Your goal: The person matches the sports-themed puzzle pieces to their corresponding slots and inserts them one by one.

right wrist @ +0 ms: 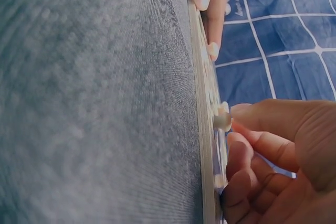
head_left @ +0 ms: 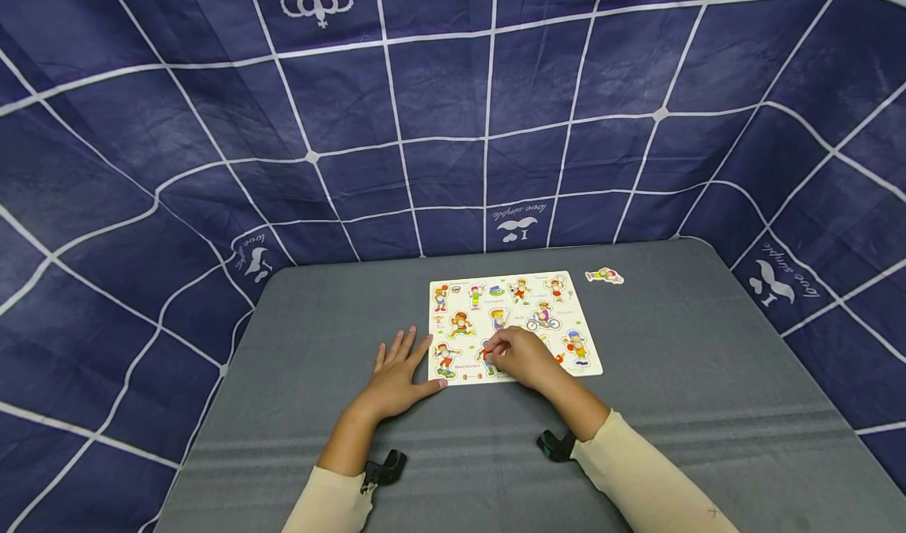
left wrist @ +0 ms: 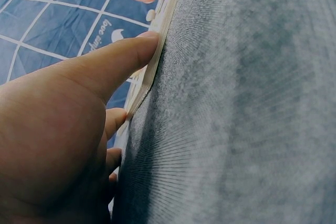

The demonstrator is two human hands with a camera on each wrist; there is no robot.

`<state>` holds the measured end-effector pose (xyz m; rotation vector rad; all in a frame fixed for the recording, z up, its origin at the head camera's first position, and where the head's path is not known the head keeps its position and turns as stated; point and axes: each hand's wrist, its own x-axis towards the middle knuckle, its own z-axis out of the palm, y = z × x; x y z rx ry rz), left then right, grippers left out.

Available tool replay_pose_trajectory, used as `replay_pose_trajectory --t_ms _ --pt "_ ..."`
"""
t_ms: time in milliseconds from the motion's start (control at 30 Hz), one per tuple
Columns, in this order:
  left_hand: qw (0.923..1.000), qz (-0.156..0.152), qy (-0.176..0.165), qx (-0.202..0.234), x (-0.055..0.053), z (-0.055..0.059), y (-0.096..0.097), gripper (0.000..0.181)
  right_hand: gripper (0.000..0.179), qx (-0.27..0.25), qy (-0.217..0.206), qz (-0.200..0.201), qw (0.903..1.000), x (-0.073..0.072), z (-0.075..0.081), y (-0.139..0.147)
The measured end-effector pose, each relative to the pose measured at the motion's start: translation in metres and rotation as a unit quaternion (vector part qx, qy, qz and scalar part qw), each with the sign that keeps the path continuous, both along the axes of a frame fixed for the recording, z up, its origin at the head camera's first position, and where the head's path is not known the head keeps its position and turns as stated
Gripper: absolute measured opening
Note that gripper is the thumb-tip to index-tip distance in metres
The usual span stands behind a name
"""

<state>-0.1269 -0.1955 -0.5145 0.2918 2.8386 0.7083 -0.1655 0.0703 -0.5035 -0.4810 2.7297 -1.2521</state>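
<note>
A white wooden peg puzzle board (head_left: 467, 281) with colourful sports figures lies flat on the table. My left hand (head_left: 392, 384) is spread at its lower left corner. The left thumb touches the front edge, and another fingertip touches the left edge. Over the front middle of the board, my right hand (head_left: 525, 356) pinches the small round knob (right wrist: 222, 119) of a puzzle piece (head_left: 488, 360) with thumb and index finger. That piece is partly hidden under the fingers, so its seating cannot be told. The other right fingers are curled by the board.
A loose puzzle piece (head_left: 604, 276) lies on the grey table (head_left: 318, 321) beyond the board's right corner. Blue cloth (head_left: 446, 171) with white grid lines hangs behind and at both sides. A black wrist mount (head_left: 385, 468) sits on the left forearm, another (head_left: 555, 445) on the right.
</note>
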Motion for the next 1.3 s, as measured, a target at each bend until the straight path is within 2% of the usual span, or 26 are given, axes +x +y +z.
replay_pose_trajectory --t_ms 400,800,1100,1300 --pt "1.0000 0.001 0.001 0.003 0.000 0.000 0.001 0.093 0.005 -0.049 0.044 -0.028 0.9974 -0.003 0.005 0.004" --pt "1.0000 0.000 0.001 0.002 0.000 -0.001 0.000 0.093 0.007 -0.103 0.023 -0.081 0.9912 -0.006 0.016 0.014" --pt "1.0000 0.000 0.003 -0.006 0.000 -0.003 -0.001 0.093 0.018 -0.130 0.025 -0.085 0.9875 -0.010 0.021 0.023" --pt "1.0000 -0.002 0.004 -0.006 0.000 -0.002 -0.001 0.093 0.016 -0.149 0.023 -0.093 0.9842 -0.014 0.024 0.032"
